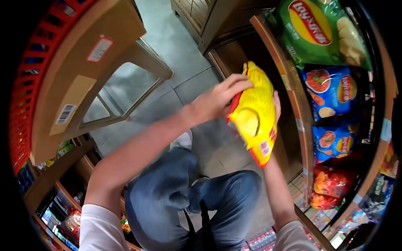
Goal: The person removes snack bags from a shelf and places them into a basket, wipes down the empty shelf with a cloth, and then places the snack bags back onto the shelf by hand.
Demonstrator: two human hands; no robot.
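Observation:
Between my two hands is a yellow chip bag (256,111) with red edges, tilted in front of the shelf on the right. My left hand (222,94) grips its upper left side, fingers bent over the top. Behind the bag's right side, my right hand (276,106) supports it; most of that hand is hidden and only some fingertips show. On the shelf close by lie a green Lay's bag (310,33), a blue Lay's bag (331,90), a second blue Lay's bag (334,142) and red snack bags (331,182).
To the left, a cardboard box (83,79) rests on a plastic stool (155,62), beside a red basket (25,92). The shelf's front edge (299,104) runs along my right. Lower shelves with packaged snacks (71,221) stand at bottom left. Grey floor tiles (188,75) lie between.

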